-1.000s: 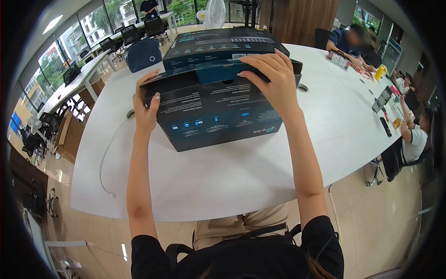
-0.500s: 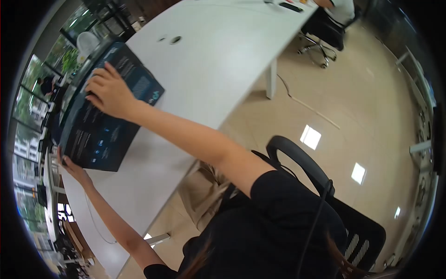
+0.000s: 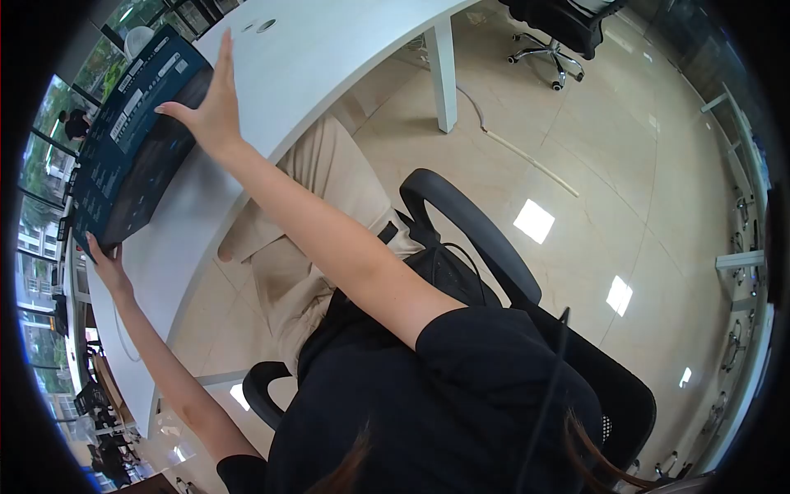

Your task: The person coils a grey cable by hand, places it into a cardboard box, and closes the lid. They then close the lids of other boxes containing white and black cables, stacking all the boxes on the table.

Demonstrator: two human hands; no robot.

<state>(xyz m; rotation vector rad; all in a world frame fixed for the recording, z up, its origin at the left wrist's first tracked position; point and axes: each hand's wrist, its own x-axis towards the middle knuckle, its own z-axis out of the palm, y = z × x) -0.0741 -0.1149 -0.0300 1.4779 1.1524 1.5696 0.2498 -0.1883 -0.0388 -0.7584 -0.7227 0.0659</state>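
A large dark box (image 3: 123, 132) printed with small text, icons and barcode-like labels is on the white table (image 3: 329, 45), tilted, at the upper left. My left hand (image 3: 113, 270) holds its near lower corner, thumb and fingers around the edge. My right hand (image 3: 216, 115) is at the box's other end, fingers straight and thumb spread wide. The thumb overlaps the printed face; whether it touches cannot be told. Part of the box behind the right hand is hidden.
I sit in a black office chair (image 3: 473, 239) close to the table edge. A table leg (image 3: 443, 78) and a floor cable cover (image 3: 535, 163) are to the right. Another wheeled chair (image 3: 559, 25) stands at the top. Round cable holes (image 3: 265, 26) pierce the tabletop.
The box has turned, showing a different printed side with labels. My right hand has come off its face and opened out. My left hand stays at the lower corner. The view has shifted.
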